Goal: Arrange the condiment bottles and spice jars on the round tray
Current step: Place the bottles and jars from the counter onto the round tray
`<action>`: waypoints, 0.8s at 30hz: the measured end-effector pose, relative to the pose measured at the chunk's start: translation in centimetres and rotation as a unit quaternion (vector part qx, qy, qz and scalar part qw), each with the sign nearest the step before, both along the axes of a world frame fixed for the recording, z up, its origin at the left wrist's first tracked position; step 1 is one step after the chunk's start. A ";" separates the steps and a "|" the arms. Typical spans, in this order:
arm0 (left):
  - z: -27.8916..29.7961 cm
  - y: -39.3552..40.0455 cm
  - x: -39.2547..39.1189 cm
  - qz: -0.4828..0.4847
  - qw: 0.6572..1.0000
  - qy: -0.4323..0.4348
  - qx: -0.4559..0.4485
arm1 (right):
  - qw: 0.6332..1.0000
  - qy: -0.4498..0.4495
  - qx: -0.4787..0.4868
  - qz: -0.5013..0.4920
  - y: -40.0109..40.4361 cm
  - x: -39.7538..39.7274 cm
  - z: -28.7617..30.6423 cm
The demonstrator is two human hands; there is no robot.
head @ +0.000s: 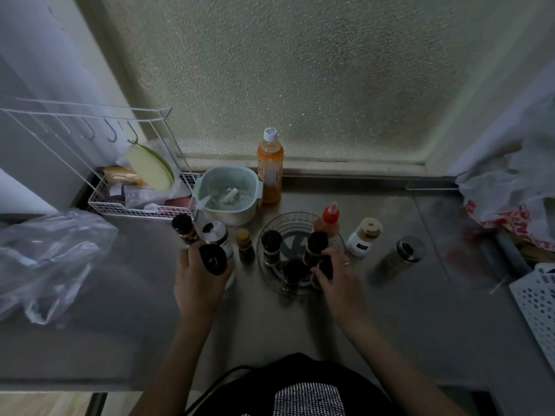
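Note:
A clear round tray sits mid-counter. On it stand dark-capped spice jars and a red-capped sauce bottle. My right hand grips a dark jar at the tray's near right edge. My left hand holds a black-capped jar just left of the tray. Beside it stand another dark-capped jar, a white shaker and a small brown jar. Right of the tray are a white jar with a tan lid and a silver-lidded jar.
A mint green colander bowl and a tall orange bottle stand behind the tray. A white wire rack is at the back left. Plastic bags lie at the left and right. A white perforated basket is far right.

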State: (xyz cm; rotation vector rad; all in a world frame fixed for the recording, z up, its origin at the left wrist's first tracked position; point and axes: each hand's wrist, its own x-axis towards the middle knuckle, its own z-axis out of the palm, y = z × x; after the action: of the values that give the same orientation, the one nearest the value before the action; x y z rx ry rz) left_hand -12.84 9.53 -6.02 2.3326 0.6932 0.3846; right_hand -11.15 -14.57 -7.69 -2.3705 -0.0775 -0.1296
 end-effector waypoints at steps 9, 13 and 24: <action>2.6 -3.8 1.4 -0.183 0.980 -0.067 -0.033 | 1.000 -0.003 0.031 -0.002 -0.3 -0.5 -0.3; 2.7 -5.3 2.9 -0.263 0.962 -0.053 -0.051 | 0.999 0.020 0.038 -0.003 -0.6 -0.6 -0.9; 0.5 -8.0 6.0 -0.393 0.918 0.027 -0.038 | 0.991 0.086 0.101 0.004 -0.5 -1.1 -2.3</action>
State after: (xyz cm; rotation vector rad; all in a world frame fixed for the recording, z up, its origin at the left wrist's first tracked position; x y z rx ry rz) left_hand -6.84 1.57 -5.57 2.3272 -0.2357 -0.0742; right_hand -12.28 -15.05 -10.02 -2.1688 0.0082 0.0684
